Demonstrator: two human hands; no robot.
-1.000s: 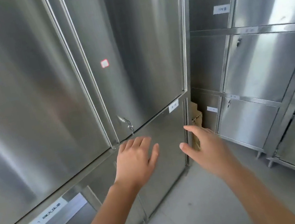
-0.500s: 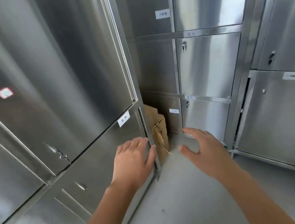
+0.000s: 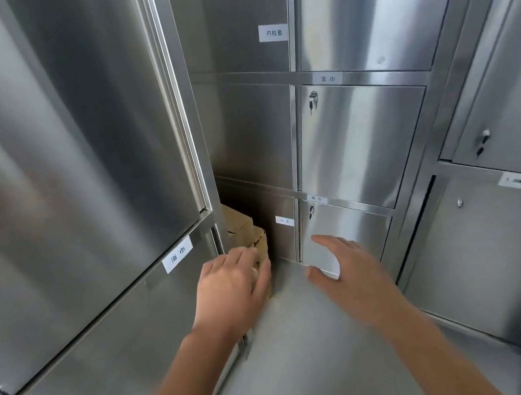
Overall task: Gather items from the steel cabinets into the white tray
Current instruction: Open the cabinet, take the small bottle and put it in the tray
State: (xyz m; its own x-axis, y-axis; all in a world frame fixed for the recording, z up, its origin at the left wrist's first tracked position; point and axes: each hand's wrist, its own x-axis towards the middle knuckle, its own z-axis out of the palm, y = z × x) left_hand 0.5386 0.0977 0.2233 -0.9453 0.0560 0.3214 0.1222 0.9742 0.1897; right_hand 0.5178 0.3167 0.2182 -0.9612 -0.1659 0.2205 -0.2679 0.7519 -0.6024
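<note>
Steel cabinets fill the view: a tall unit on the left (image 3: 63, 155), a labelled bank of doors straight ahead (image 3: 357, 142), and another unit on the right (image 3: 517, 221). All doors I can see are closed. My left hand (image 3: 233, 289) hangs in the air in front of the left unit's corner, fingers relaxed, holding nothing. My right hand (image 3: 345, 269) is stretched forward with spread fingers in front of the low door ahead (image 3: 356, 232), also empty. The white tray is not in view.
Brown cardboard boxes (image 3: 244, 231) are stacked in the corner between the left unit and the back bank. Small keys hang in the locks (image 3: 313, 101) of several doors. Grey floor (image 3: 302, 364) runs between the cabinets.
The view has swung right, from the left unit's doors to the corner and the bank ahead. Both hands stay raised and empty, now nearer the boxes and the low door.
</note>
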